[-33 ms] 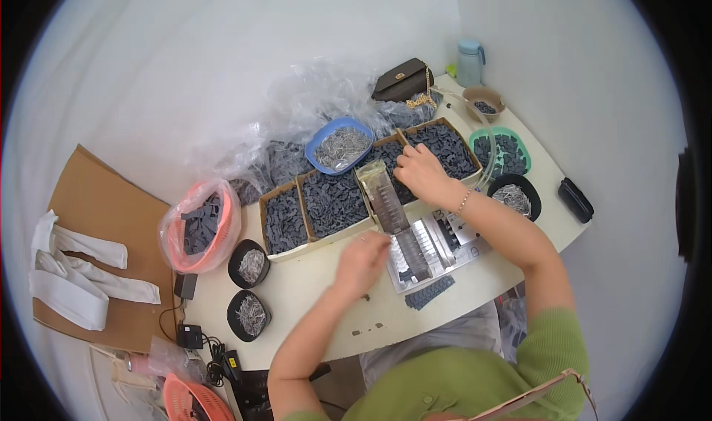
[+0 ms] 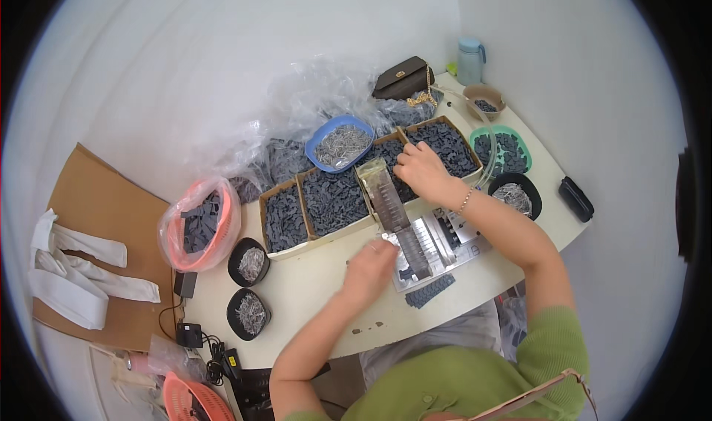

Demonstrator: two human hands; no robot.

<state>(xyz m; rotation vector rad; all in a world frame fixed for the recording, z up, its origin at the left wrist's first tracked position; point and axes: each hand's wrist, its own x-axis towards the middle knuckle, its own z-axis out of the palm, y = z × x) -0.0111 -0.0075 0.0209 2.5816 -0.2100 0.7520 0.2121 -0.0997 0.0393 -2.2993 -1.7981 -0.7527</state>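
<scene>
My left hand (image 2: 369,273) is at the left edge of a metal fixture (image 2: 445,252), fingers curled together; anything in them is too small to make out. My right hand (image 2: 424,172) bends over the cardboard box sections of small dark grey parts, fingertips pinched beside a clear slotted tray (image 2: 383,193). What those fingertips hold, if anything, is hidden. The clear tray extends from the boxes' edge onto the fixture. A dark grey row of joined parts (image 2: 430,292) lies on the table just in front of the fixture.
Partitioned cardboard boxes (image 2: 302,206) of grey parts line the back. Metal pins fill a blue basin (image 2: 310,148) and black bowls (image 2: 239,279). A green tray (image 2: 528,158), black case (image 2: 575,200) and blue bottle (image 2: 469,64) stand right; a pink basket (image 2: 236,224) stands left.
My left hand has shifted slightly right and toward me, closer against the fixture's edge. My right hand stays almost in the same place.
</scene>
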